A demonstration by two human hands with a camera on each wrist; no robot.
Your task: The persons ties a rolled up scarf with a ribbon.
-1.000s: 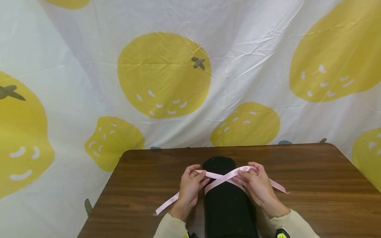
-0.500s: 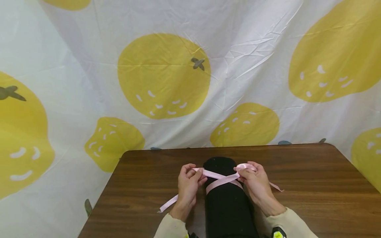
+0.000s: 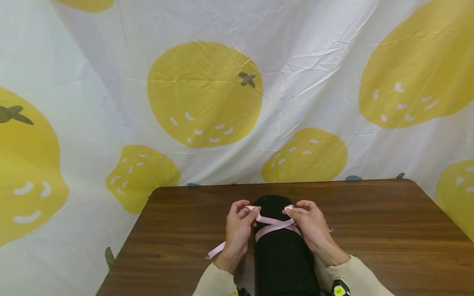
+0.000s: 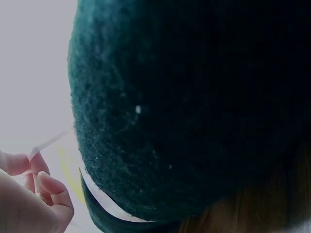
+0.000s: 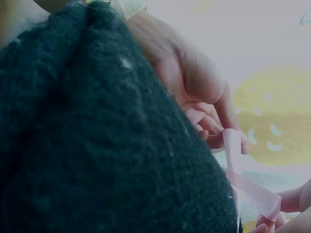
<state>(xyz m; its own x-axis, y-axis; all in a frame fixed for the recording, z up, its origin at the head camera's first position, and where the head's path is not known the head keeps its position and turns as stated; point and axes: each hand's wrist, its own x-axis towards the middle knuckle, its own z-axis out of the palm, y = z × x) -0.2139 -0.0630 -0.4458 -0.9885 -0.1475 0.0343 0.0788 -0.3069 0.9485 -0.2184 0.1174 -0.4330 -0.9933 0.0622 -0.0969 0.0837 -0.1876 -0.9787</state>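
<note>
A dark, fuzzy roll of fabric lies lengthwise in front of me, its far end rounded. Round its far part runs a pink satin ribbon, its two strands crossed over the top. My left hand pinches one strand between thumb and fingers, left of the crossing. On the other side my right hand pinches the other strand, which is bent into a small fold at the fingertips. One loose ribbon tail sticks out beyond the left wrist; only a tip of the other shows past the right hand. The fabric fills much of both wrist views.
The roll rests on a brown wood-grain table with rounded far corners. Behind its far edge hangs a white curtain printed with yellow fruit.
Both hands have come closer together over the roll. The ribbon's large loop at the right hand has shrunk to a small fold, and both loose tails show shorter.
</note>
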